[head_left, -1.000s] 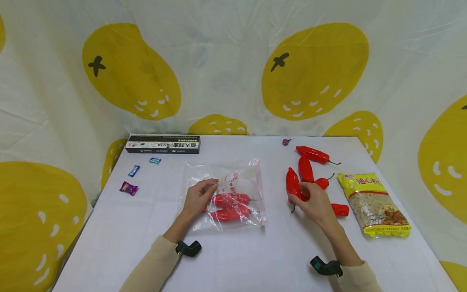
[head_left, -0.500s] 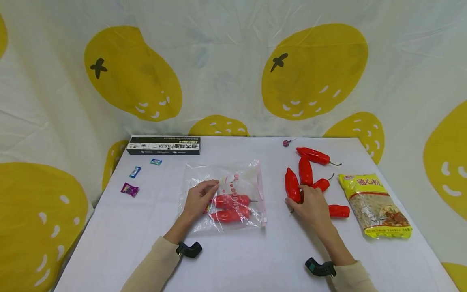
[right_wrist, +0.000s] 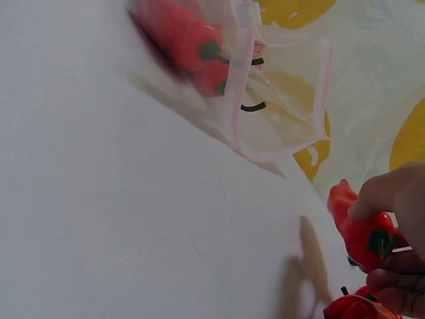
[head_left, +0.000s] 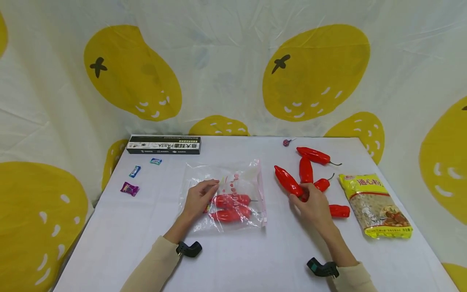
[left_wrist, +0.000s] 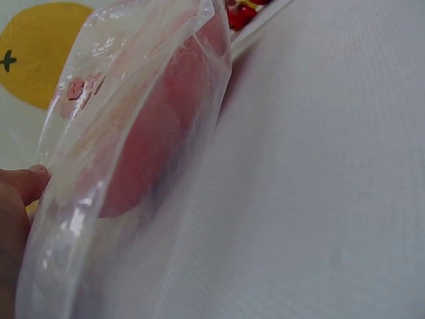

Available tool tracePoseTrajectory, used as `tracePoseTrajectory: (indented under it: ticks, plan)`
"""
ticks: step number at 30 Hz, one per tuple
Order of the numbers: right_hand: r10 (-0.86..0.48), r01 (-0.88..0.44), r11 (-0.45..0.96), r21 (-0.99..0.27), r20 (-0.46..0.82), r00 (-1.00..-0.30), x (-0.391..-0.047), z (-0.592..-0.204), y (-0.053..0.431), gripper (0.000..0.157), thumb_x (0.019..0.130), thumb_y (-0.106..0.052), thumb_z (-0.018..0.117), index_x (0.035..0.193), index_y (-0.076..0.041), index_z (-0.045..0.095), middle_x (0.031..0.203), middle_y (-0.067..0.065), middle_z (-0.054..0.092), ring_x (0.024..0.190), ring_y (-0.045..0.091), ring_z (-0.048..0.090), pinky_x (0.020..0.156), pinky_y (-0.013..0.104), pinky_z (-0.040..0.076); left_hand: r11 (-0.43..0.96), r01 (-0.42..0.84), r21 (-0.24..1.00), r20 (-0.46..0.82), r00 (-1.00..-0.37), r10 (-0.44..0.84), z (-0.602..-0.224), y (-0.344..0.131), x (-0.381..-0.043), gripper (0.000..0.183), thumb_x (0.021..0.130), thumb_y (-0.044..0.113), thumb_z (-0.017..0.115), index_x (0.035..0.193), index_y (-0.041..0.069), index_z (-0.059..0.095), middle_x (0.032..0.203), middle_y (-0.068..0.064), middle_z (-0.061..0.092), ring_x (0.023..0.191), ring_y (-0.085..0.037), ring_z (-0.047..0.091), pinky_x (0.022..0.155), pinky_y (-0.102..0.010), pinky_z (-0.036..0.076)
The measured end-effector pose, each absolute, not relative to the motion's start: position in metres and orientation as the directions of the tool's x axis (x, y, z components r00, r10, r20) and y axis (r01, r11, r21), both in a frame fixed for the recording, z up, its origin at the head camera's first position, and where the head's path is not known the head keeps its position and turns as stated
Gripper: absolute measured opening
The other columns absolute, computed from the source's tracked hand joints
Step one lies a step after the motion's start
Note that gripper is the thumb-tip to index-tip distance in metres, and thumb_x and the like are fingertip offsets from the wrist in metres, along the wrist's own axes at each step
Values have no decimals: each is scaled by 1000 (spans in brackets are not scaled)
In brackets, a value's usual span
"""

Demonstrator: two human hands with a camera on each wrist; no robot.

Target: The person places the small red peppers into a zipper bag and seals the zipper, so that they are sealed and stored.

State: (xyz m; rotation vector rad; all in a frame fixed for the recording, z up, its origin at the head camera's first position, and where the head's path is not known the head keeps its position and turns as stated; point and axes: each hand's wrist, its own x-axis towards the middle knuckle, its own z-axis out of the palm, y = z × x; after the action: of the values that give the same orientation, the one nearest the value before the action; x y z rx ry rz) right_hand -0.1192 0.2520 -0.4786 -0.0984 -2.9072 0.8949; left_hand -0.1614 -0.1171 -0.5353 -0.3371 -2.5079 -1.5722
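Observation:
A clear plastic zip bag [head_left: 195,170] with a pink-edged mouth lies mid-table, with red chili peppers [head_left: 230,215] inside. My left hand [head_left: 198,198] is on the bag's left part, pinching its upper film between thumb and fingers. In the left wrist view the thumb [left_wrist: 33,183] presses at the film, and the remaining fingers are mostly hidden. To the right, my right hand [head_left: 313,205] grips a red chili pepper [head_left: 287,179], its tip pointing up and left. The right wrist view shows this pepper's green stem end [right_wrist: 380,243] between thumb and fingers, over the table.
Several more red peppers [head_left: 313,155] lie beyond and beside my right hand. A yellow pasta bag [head_left: 375,205] is at the right edge, a lollipop [head_left: 286,142] at the back. Back left stands a black pasta box [head_left: 163,144], with small wrapped candies [head_left: 129,189] before it.
The pepper in my right hand has swung its tip leftward, toward the bag, and the right hand has shifted slightly. My left hand stays in place on the bag.

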Motion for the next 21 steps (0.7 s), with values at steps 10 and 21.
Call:
tracePoseTrajectory:
  ticks: [10,21]
  plan:
    - [-27,-82,754,-652,95,-995,-121,-466,240,54,76,-21,77,123,-11,54,106,7,62,87,19,55,68,16,49,422,253,871,234,-967,96,-538,-118,-162,23,89,47,58,106,33,67,117,11,66,116,-12,60,95,-40,51]
    - [-171,-158,721,-674,48,-984,-139,-467,203,52,78,-25,74,125,-14,55,114,6,63,91,19,59,76,31,56,397,281,874,264,-960,97,-537,-117,-162,21,89,42,60,105,30,68,116,8,68,113,-13,61,91,-39,53]
